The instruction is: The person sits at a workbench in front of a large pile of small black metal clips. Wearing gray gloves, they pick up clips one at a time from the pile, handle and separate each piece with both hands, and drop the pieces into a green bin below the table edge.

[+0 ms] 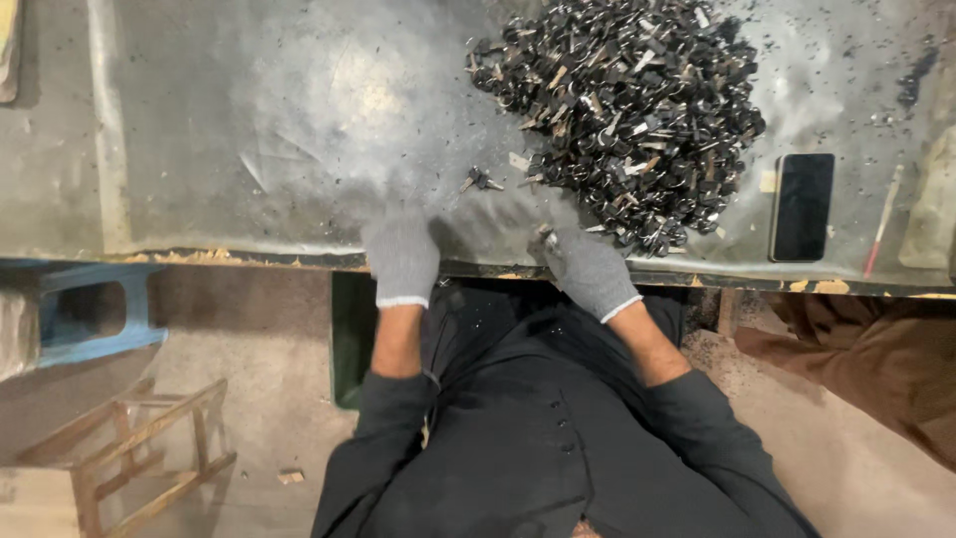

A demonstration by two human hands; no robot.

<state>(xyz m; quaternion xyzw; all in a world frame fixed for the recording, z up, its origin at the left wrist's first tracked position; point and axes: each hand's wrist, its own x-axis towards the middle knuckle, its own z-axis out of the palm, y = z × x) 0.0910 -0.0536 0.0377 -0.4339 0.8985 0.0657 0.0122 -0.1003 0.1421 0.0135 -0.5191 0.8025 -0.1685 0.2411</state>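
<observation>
Both my hands wear grey knit gloves and rest at the near edge of a worn metal-topped bench (249, 130). My left hand (401, 254) lies curled on the bench edge, and whether it holds anything is hidden. My right hand (588, 269) pinches a small dark metal part (546, 237) at its fingertips. A large heap of small dark metal parts (627, 110) lies just beyond my right hand. One loose part (481, 181) sits apart from the heap, ahead of my left hand.
A black phone (803, 206) lies face up right of the heap, with a thin stick (881, 234) beside it. Below the bench are a blue stool (95, 314) and a wooden stool (139, 448) at left. Another person's brown-clad leg (876, 359) is at right.
</observation>
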